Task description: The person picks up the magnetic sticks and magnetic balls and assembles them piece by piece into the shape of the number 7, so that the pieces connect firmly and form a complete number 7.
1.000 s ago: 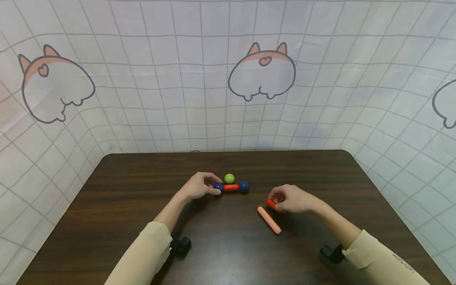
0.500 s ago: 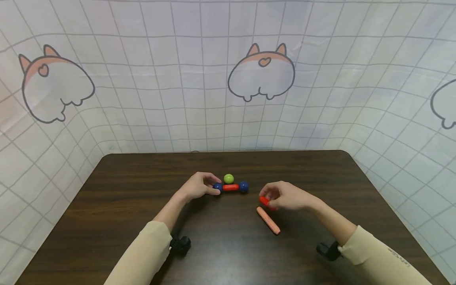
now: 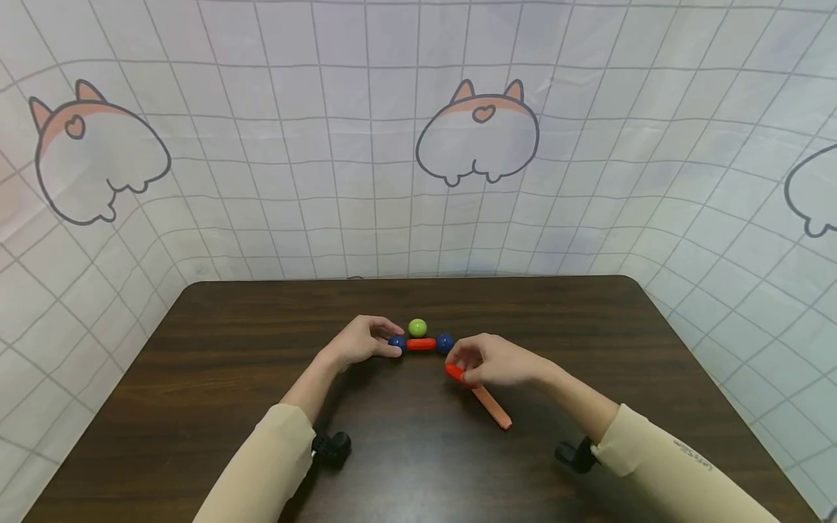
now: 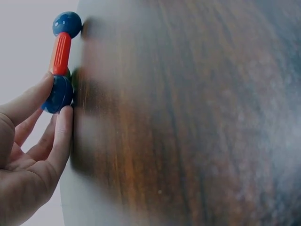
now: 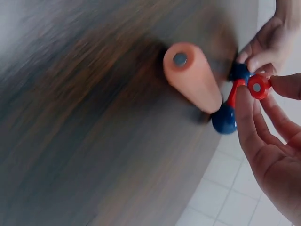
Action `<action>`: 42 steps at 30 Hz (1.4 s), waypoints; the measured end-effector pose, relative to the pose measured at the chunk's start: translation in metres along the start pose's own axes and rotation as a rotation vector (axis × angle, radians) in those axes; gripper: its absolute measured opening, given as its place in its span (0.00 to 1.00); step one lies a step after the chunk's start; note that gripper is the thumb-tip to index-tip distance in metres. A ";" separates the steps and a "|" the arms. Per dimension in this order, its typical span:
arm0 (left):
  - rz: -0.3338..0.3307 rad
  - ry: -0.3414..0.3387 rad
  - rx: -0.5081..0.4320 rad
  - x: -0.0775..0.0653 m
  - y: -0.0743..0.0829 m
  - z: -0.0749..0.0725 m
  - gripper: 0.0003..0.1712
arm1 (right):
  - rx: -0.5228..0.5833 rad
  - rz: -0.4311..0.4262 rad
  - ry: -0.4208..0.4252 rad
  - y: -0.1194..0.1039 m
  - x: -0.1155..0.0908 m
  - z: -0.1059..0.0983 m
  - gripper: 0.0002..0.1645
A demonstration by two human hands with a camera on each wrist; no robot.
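Observation:
My left hand (image 3: 362, 341) pinches a blue ball (image 4: 60, 95) between thumb and fingers. A red rod (image 3: 421, 344) joins that ball to a second blue ball (image 3: 445, 343) at its right end. Just behind the red rod sits a lime green ball (image 3: 418, 328). My right hand (image 3: 500, 361) holds another short red rod (image 3: 456, 373) between thumb and fingertips, in front of the right blue ball and apart from it. In the right wrist view this rod's end shows a grey metal disc. Below the right hand lies a longer salmon-coloured rod (image 3: 493, 408), its far end partly covered in the head view.
The dark wooden table (image 3: 261, 305) carries all the pieces. A white cloth (image 3: 294, 181) with a grid and cartoon animal prints stands round its back and sides. A black wrist camera (image 3: 332, 449) sits under the left forearm, another (image 3: 575, 456) under the right.
My right hand has moved left with the red rod, over the far end of the salmon rod and close to the right blue ball. My left hand keeps its grip on the left ball.

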State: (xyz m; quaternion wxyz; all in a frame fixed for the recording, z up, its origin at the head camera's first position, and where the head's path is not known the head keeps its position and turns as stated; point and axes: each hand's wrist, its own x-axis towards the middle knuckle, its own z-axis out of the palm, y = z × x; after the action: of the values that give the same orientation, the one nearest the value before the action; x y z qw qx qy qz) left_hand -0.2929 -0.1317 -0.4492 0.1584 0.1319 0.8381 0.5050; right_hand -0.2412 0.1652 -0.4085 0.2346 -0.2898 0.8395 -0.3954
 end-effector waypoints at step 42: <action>0.011 -0.048 -0.053 0.003 -0.002 -0.005 0.19 | -0.068 -0.073 -0.142 -0.042 0.058 0.069 0.15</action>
State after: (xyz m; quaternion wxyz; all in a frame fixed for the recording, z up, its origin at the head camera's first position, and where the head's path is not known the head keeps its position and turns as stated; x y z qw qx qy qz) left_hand -0.2972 -0.1353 -0.4489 0.1792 0.1443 0.8196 0.5247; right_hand -0.2272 0.0674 -0.4243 0.2690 -0.3555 0.8224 -0.3534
